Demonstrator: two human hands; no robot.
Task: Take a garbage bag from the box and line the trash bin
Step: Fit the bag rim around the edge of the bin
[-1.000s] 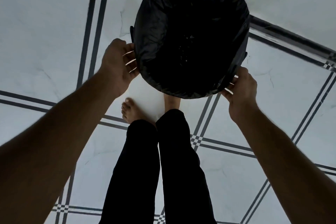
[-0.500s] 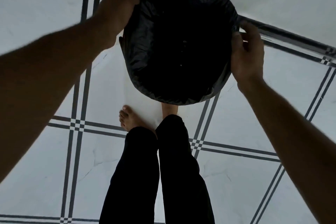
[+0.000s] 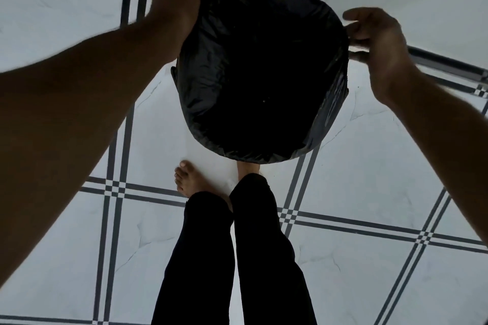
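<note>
Both hands have shifted from the near rim toward the far side of the trash bin (image 3: 174,74). Left hand (image 3: 182,0) grips the garbage bag (image 3: 264,74) edge at the far-left rim, fingers curled over it; right hand (image 3: 375,37) hovers at the right rim, fingers loosely spread, holding nothing I can make out. Bag is black, glossy, wrinkled, already draped over the bin mouth on the tiled floor (image 3: 66,8), just past the bare feet (image 3: 190,182). Lining looks nearly done; far rim likely left to tuck.

floor (image 3: 369,179): pale marble-look tiles crossed by dark double stripes
trash bin (image 3: 261,74): stands on it, lined with black bag
bare foot (image 3: 191,182): planted just beside the bin
</note>
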